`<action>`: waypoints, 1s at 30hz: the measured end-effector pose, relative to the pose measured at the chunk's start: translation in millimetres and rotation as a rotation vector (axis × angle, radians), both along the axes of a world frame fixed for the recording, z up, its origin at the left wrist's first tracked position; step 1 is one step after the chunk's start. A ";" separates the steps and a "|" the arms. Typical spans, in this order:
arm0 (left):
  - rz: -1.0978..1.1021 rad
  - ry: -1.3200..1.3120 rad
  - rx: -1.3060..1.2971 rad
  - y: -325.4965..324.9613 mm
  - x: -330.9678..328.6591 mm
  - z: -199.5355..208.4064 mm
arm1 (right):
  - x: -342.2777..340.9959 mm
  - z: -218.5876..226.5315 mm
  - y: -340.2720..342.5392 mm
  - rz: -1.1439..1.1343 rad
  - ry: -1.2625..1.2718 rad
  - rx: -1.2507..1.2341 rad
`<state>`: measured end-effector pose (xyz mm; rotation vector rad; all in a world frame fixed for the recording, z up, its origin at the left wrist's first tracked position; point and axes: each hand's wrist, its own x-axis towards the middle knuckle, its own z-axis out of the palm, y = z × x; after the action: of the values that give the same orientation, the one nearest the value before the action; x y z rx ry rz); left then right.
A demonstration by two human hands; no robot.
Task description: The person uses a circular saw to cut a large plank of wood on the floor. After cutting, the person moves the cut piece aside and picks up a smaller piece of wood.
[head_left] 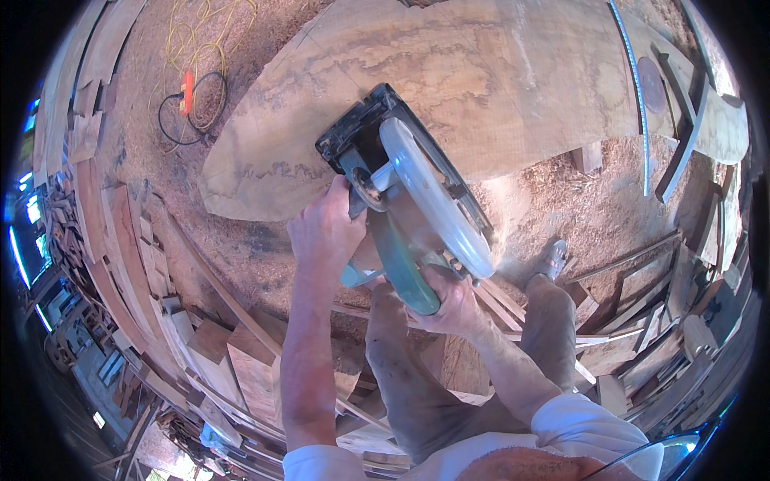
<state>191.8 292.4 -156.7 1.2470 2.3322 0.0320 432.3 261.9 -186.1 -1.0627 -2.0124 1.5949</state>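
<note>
A circular saw [437,204] with a pale rounded blade guard, a black base plate and a green handle sits tilted across the near edge of a large wooden slab [489,80]. Around its front grip, close to the base plate, my left hand [325,224] is closed. My right hand [451,301] wraps the green rear handle, nearer to my body. The base plate overlaps the slab's near edge; whether it lies flat on the wood I cannot tell. The blade itself is hidden by the guard. Pencil-like lines run over the slab's far left part.
A yellow cord [196,36] with an orange connector [188,94] lies in sawdust at the far left. At the right are a long blue-white measuring strip [636,72] and a dark angled bar [688,148]. Stacked boards [265,361] flank my legs; my foot [553,258] stands near the slab.
</note>
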 end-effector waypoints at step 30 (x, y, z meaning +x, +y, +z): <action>-0.008 0.029 0.082 9.9 -16.4 -2.1 | -21.7 7.1 16.0 -0.024 0.024 -0.015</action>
<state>175.3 302.3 -158.8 1.3047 2.3723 0.1086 410.6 277.9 -179.1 -1.0644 -1.9677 1.6057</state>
